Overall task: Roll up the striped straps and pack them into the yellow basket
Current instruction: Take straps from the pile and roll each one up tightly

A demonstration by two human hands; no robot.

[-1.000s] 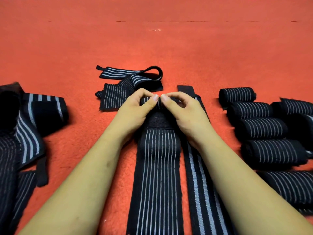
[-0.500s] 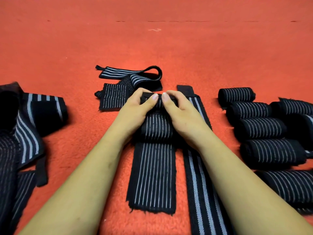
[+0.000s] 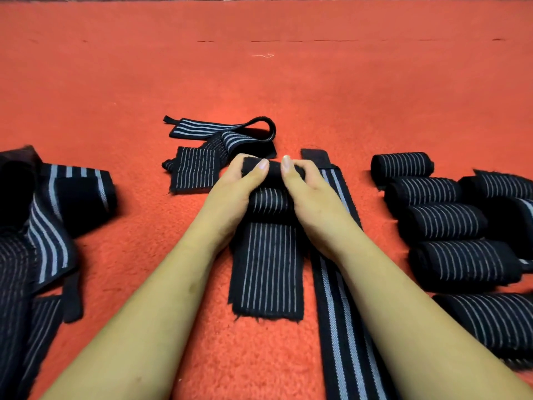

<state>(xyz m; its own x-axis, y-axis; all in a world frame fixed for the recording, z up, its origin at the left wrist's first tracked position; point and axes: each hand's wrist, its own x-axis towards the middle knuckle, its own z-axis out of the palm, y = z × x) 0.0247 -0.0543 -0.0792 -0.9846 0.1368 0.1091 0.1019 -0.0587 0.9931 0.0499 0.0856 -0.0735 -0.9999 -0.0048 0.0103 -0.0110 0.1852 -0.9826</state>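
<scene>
A black strap with thin white stripes (image 3: 266, 267) lies on the red carpet in front of me, its far end wound into a roll (image 3: 269, 197). My left hand (image 3: 235, 194) grips the roll's left side, thumb on top. My right hand (image 3: 310, 194) grips its right side the same way. A short flat tail of the strap stretches toward me. The yellow basket is not in view.
Several rolled straps (image 3: 444, 220) lie in rows at the right. A long flat strap (image 3: 343, 313) runs beside my right arm. Loose straps (image 3: 207, 151) lie beyond my hands, and a pile of unrolled ones (image 3: 37, 226) fills the left edge.
The roll has grown thicker and the flat tail of the strap has become much shorter as both hands wound it toward me.
</scene>
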